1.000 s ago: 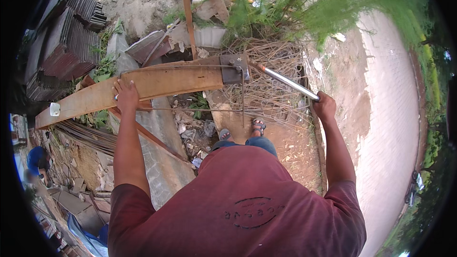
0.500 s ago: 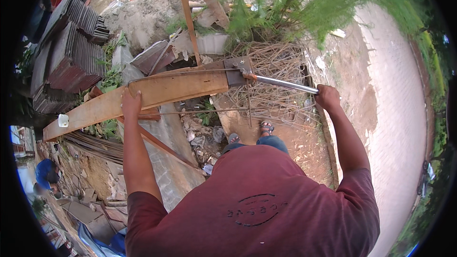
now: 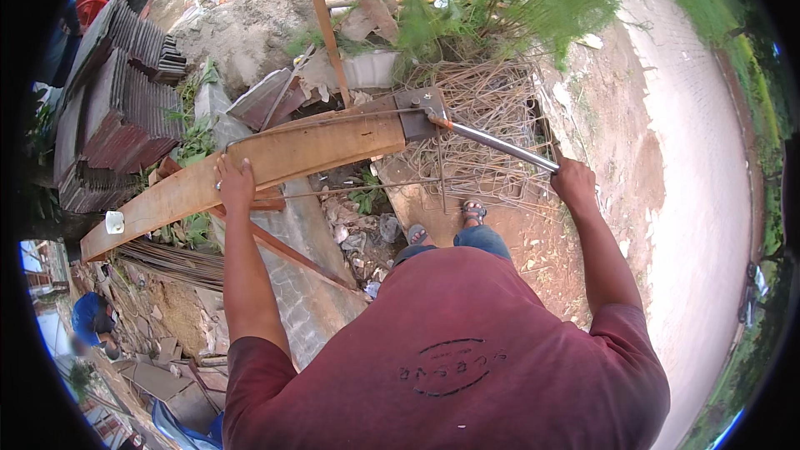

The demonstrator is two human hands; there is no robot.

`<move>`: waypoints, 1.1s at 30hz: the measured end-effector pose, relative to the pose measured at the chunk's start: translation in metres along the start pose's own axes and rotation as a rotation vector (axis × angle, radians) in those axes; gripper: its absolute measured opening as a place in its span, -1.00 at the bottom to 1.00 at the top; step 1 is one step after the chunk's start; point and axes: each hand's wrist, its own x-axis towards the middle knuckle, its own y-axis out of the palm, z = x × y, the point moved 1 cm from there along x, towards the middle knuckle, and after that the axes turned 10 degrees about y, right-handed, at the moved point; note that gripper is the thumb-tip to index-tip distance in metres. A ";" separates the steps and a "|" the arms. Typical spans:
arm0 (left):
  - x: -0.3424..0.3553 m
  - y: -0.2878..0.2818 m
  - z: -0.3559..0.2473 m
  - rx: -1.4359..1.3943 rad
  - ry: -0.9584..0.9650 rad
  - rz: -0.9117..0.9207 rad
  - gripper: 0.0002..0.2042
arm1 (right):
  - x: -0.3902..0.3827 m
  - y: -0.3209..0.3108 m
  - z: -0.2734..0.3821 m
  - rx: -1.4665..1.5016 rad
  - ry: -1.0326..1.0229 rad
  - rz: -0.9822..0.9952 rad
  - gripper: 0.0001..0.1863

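Note:
A long wooden beam [image 3: 325, 152] slants across in front of me, with a dark metal plate [image 3: 421, 108] carrying bolts at its right end. Along its upper side runs a thin steel rod [image 3: 333, 125] up to the plate. My left hand [image 3: 236, 186] lies on the beam's face, fingers stretched out, just below the rod's left end. Gripped in my right hand [image 3: 575, 182] is the end of a shiny metal pipe [image 3: 504, 148], whose orange-collared tip meets the plate. Another thin rod [image 3: 367, 188] crosses below the beam; how it joins the first is unclear.
A heap of bent steel rods [image 3: 492, 100] lies beyond my feet, under a feathery green bush [image 3: 500, 17]. Stacked roof tiles [image 3: 125, 117] stand at the left. More straight rods [image 3: 175, 262] lie beneath the beam. A person in blue [image 3: 92, 317] bends down at far left.
The pipe now slopes more steeply down to the right, my right hand slightly lower. My left hand's fingers have spread out on the beam.

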 end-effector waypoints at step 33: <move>0.005 0.006 0.003 0.027 0.002 0.034 -0.30 | -0.012 0.042 0.108 0.966 -0.102 0.443 -0.70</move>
